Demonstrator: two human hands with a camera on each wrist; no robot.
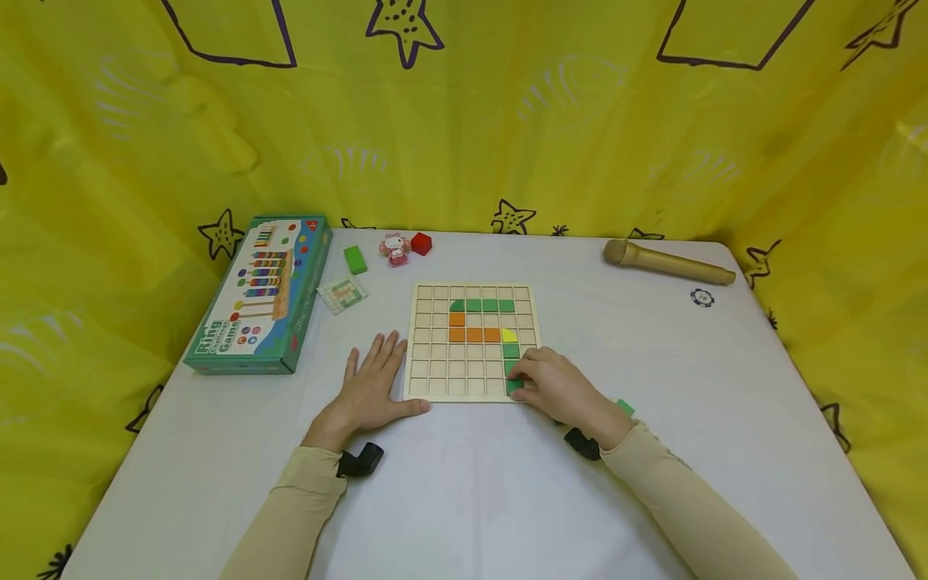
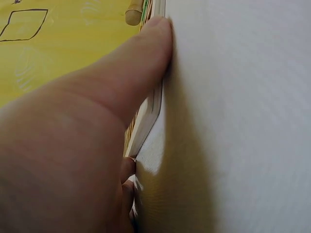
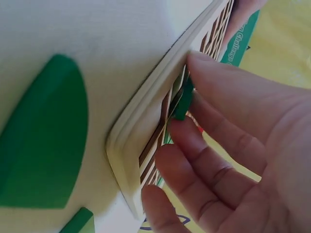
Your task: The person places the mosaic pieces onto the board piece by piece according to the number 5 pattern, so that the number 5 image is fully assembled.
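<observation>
A wooden grid board [image 1: 428, 354] lies on the white table, with green, orange and yellow tiles in some of its cells. My right hand [image 1: 561, 387] is over the board's near right corner. In the right wrist view, its thumb and fingers pinch a small green tile [image 3: 183, 102], tilted at a cell there. My left hand [image 1: 368, 391] lies spread beside the board's left edge. Its thumb touches the near left corner, as the left wrist view also shows. Loose green tiles [image 3: 48, 141] lie near the board, partly hidden under my right wrist in the head view.
Left of the board stand a Ring Challenge Game box [image 1: 257, 298] and a patterned card [image 1: 342, 295]. Behind are a green block [image 1: 355, 259], a small pink figure [image 1: 395, 250] and a red block [image 1: 421, 243]. A wooden stick [image 1: 670, 262] and a poker chip [image 1: 702, 298] lie at the right.
</observation>
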